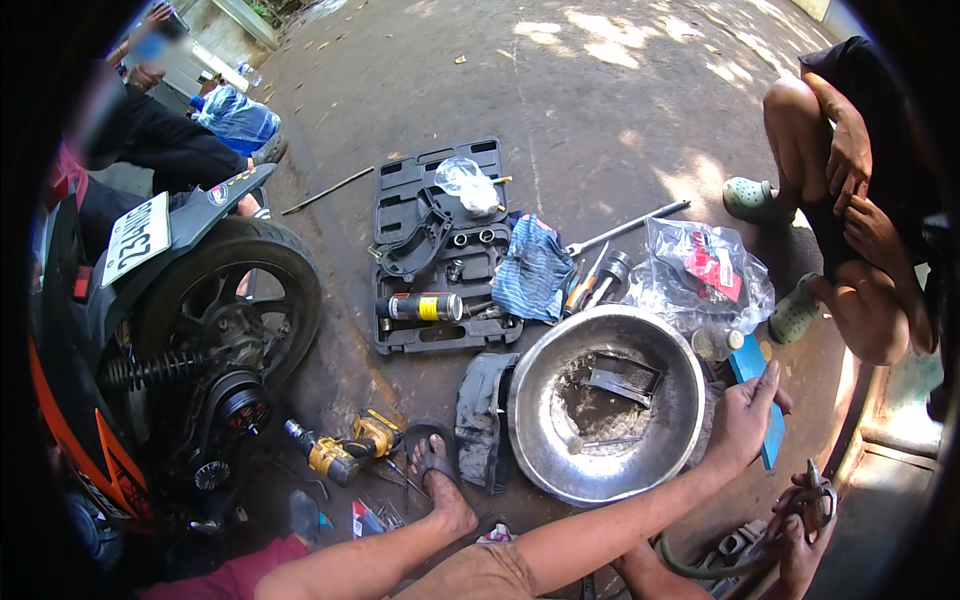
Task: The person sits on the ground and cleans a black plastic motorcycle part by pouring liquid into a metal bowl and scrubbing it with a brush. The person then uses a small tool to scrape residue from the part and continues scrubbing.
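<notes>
My left hand (748, 412) reaches across to the right of the metal basin, closed around a flat blue piece (748, 358) with its thumb upward. Just below it at the lower right, my right hand (802, 548) grips what looks like an air blow gun (820, 492). A greenish hose (690, 572) runs up to that hand. The wide metal basin (522, 400) holds a black rectangular part (622, 380) and some dark, dirty liquid. Against the basin's left side stands a dusty black plastic cover (482, 420). Part of the blue piece is hidden by my left hand.
An open black tool case (440, 158) holds a spray can (420, 306). Beside it lie a patterned cloth (534, 268), a clear plastic bag (660, 290) and a wrench (625, 228). A yellow drill (335, 455) lies near the motorcycle wheel (298, 290). People sit at left and right.
</notes>
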### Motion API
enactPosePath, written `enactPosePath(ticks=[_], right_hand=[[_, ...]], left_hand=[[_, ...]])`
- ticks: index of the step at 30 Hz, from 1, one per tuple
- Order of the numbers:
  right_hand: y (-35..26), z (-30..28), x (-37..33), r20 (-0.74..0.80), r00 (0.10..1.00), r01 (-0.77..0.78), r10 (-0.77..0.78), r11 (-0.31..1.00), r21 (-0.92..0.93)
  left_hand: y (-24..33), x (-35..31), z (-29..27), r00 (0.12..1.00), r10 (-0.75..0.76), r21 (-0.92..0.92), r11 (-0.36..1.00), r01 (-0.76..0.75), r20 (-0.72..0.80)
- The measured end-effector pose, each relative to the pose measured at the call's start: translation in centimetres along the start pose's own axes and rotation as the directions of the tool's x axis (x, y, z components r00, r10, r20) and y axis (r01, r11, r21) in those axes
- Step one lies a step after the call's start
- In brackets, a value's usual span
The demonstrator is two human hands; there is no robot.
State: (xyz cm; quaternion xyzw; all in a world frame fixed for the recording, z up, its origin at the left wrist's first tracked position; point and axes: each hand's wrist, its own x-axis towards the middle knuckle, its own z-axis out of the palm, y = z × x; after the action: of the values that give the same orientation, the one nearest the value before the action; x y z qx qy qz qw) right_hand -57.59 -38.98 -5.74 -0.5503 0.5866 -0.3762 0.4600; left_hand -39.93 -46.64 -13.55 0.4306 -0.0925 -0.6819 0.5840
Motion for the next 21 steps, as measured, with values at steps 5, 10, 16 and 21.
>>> enactPosePath(ticks=[5,10,16,21], right_hand=[[0.2,-0.8,-0.8,-0.057,0.998,0.017,-0.018,1.000,-0.007],[-0.7,-0.8,-1.8,-0.058,0.996,0.076,-0.071,0.993,0.090],[1.2,-2.2,-0.8,-0.229,0.972,0.040,-0.045,0.999,-0.028],[8.4,-5.8,2.7,-0.472,0.820,-0.246,0.322,0.945,0.217]], left_hand=[[0.1,1.6,4.1,0.922,0.380,0.103,0.917,-0.386,0.073],[1.4,1.1,8.4,0.970,0.187,0.171,0.962,-0.212,0.153],[-2.0,-4.7,2.9,0.877,0.373,0.445,0.759,-0.476,0.302],[1.8,-10.4,-20.2,0.657,0.702,0.853,0.494,-0.170,-0.275]])
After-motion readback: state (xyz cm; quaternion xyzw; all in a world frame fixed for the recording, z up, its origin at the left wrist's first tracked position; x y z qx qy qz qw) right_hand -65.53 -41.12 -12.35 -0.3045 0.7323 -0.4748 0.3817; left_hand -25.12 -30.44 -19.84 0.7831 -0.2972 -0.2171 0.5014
